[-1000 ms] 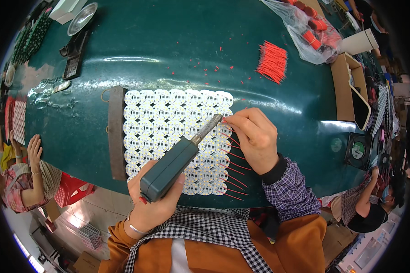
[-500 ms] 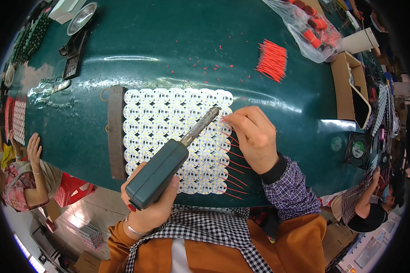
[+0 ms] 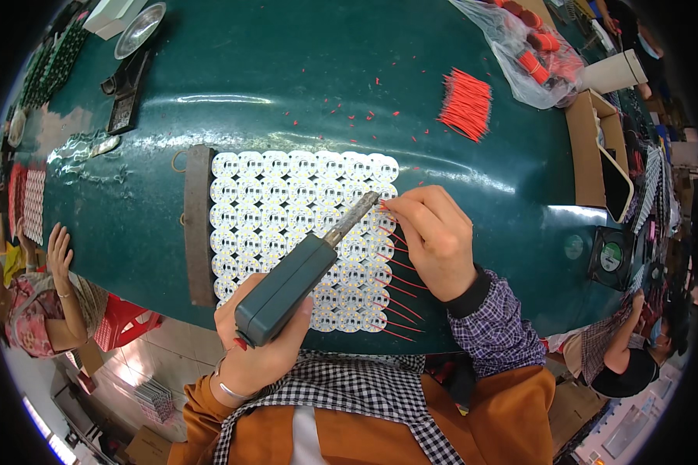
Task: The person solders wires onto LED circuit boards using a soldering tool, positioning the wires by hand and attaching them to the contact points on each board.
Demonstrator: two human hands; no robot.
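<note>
A panel of round white LED boards [image 3: 275, 215] lies on the green table in front of me. My left hand [image 3: 264, 360] is wrapped round a dark green soldering gun [image 3: 287, 288], which slants up and right across the panel. Its tip meets the upper part of the panel's right column, close to my right fingertips. There my right hand [image 3: 440, 240] pinches a short red wire, mostly hidden by the fingers. Below it, several thin red wires [image 3: 399, 289] stick out to the right from boards in that same column.
A dark bar [image 3: 200, 232] borders the panel's left side. Beyond lie a bundle of red wires [image 3: 467, 105], scattered red scraps and a plastic bag [image 3: 523, 74] of wire bundles. A cardboard box [image 3: 585, 155] stands right; a black tray [image 3: 126, 108] lies far left. Other people sit at both sides.
The soldering gun has shifted right, its tip slightly down and right toward my right fingertips. My right hand has barely moved and keeps its pinch.
</note>
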